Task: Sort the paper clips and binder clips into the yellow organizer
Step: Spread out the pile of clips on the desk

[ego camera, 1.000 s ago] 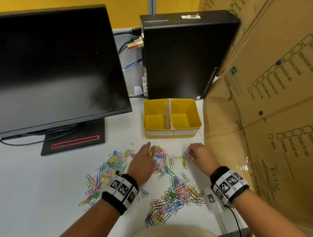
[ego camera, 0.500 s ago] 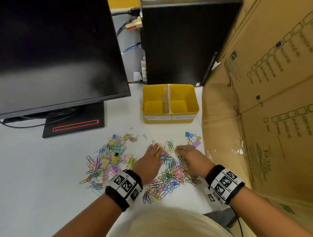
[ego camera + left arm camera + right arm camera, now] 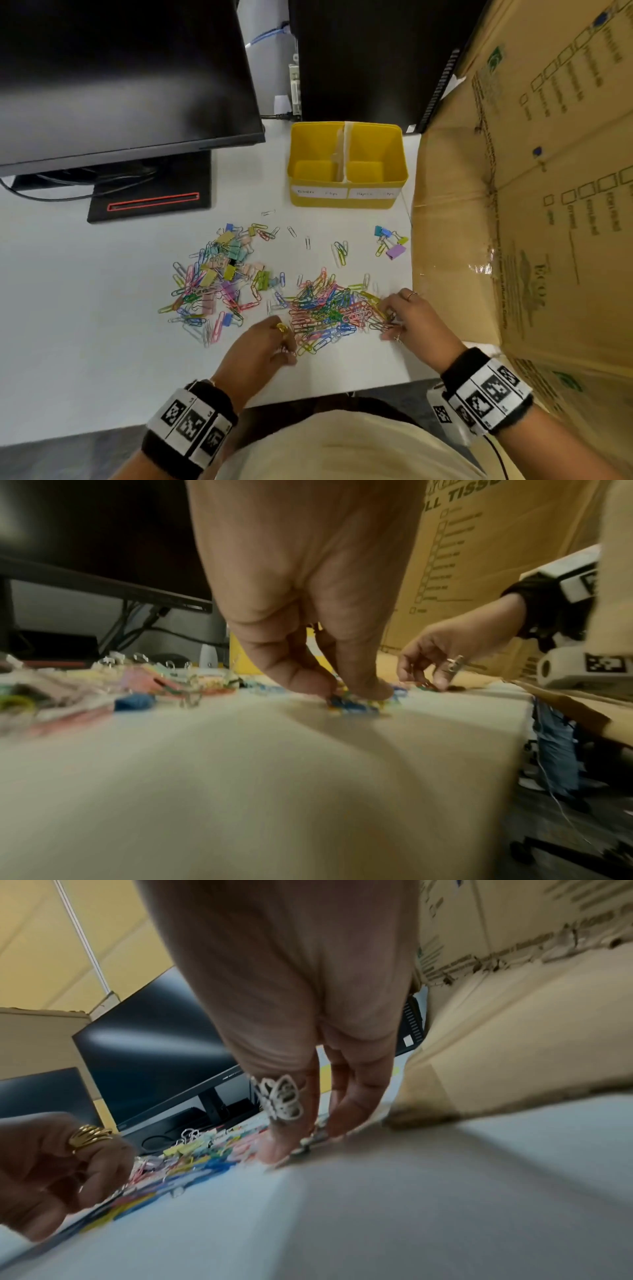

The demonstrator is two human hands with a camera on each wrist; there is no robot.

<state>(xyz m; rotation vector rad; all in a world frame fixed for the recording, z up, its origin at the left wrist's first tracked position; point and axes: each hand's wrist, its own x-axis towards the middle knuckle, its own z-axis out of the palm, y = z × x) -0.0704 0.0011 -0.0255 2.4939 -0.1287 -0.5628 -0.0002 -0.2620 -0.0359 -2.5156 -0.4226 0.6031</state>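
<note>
The yellow organizer (image 3: 347, 202) stands at the back of the white desk, both compartments empty, with labels on its front. A dense pile of coloured paper clips (image 3: 330, 308) lies between my hands near the front edge. My left hand (image 3: 291, 346) curls at the pile's left end, and in the left wrist view its thumb and forefinger (image 3: 352, 693) pinch clips against the desk. At the pile's right end, my right hand (image 3: 387, 322) has its fingers curled down into the clips (image 3: 301, 1145). A mixed heap of binder clips and paper clips (image 3: 219, 274) lies to the left.
A few binder clips (image 3: 390, 240) lie by the cardboard box (image 3: 513, 205) that walls the right side. A black monitor (image 3: 120, 68) and its base (image 3: 150, 202) fill the back left, and a black computer case (image 3: 370, 58) stands behind the organizer. The desk's front edge (image 3: 308, 394) is close to my hands.
Both hands have drawn back toward the desk's front edge, raking paper clips into one pile between them. The view has tilted downward. A few binder clips stay by the box.
</note>
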